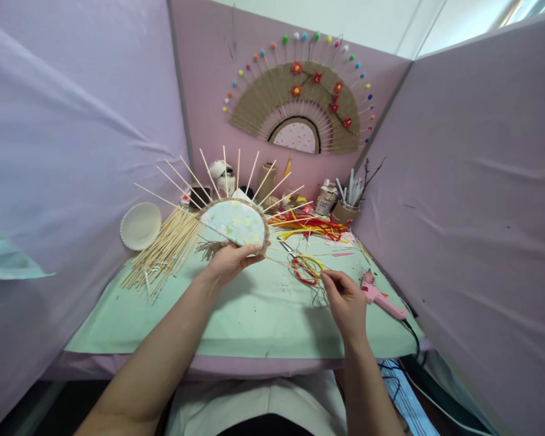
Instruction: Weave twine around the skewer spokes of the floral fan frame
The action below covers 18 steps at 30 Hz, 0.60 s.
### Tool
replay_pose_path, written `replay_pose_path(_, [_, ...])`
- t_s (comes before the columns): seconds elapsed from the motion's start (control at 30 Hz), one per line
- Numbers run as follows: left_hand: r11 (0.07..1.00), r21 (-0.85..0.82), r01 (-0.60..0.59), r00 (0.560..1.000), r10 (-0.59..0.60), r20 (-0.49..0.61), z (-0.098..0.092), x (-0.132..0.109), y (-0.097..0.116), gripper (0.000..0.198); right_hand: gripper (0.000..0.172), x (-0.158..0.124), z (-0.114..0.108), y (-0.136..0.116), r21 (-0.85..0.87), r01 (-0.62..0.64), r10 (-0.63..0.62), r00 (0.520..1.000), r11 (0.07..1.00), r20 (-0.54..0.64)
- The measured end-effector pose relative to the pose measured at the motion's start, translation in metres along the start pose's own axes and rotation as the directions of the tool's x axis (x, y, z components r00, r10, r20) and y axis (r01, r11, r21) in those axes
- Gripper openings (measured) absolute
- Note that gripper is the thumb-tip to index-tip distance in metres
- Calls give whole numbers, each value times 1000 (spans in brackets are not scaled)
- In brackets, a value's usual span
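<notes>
My left hand (234, 260) grips the lower right edge of a half-round fan base (234, 222) covered in pale floral fabric. Twine edges its curve, and several thin wooden sticks (239, 169) spread out from it. A strand of twine (279, 261) runs from the base's right corner towards my right hand (345, 297), whose thumb and fingers pinch its end. Just behind that hand, scissors (303, 266) with red and yellow handles lie on the table with loose twine around them. A frayed twine tassel (211, 248) shows behind the base.
Bundled wooden sticks (163, 254) and a white dish (140, 226) lie left. Red and yellow pipe cleaners (318, 226) are at the back. A pink glue gun (384, 297) with a cord lies right. A finished fan (300, 97) hangs on the back panel. Glue sticks (353, 189) stand in a holder.
</notes>
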<state>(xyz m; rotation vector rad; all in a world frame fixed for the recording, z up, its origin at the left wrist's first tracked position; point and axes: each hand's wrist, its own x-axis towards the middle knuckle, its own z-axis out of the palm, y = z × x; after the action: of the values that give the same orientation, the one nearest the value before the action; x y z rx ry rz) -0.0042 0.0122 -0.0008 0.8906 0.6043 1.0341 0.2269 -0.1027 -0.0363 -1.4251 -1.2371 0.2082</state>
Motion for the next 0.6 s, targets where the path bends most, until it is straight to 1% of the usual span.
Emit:
replay_pose_path(0.2, [993, -116, 12, 999, -16, -32, -2, 1, 2, 49, 27, 0, 6, 3, 117, -127, 131, 991, 985, -27])
replay_pose_path(0.3, [990, -138, 38, 999, -43, -33, -1, 1, 1, 48, 29, 3, 8, 7, 190, -198, 207, 978, 962, -27])
replay_pose_path(0.37, [988, -142, 62, 997, -67, -30, -2, 1, 0, 47, 30, 5, 8, 12, 281, -250, 258, 966, 926, 12])
replay_pose_path(0.43, [986, -138, 98, 995, -101, -17, -2, 1, 0, 42, 32, 7, 7, 16, 397, -314, 304, 948, 862, 91])
replay_pose_path(0.5, [981, -135, 142, 990, -143, 5, -3, 1, 0, 35, 33, 8, 6, 20, 475, -360, 329, 932, 803, 149])
replay_pose_path(0.53, [977, -138, 165, 986, -165, 15, -3, 1, 0, 31, 33, 8, 6, 22, 485, -371, 336, 928, 792, 160])
replay_pose_path(0.6, [965, -160, 208, 978, -205, 32, -1, 0, -1, 25, 34, 6, 8, 25, 451, -379, 349, 925, 808, 152])
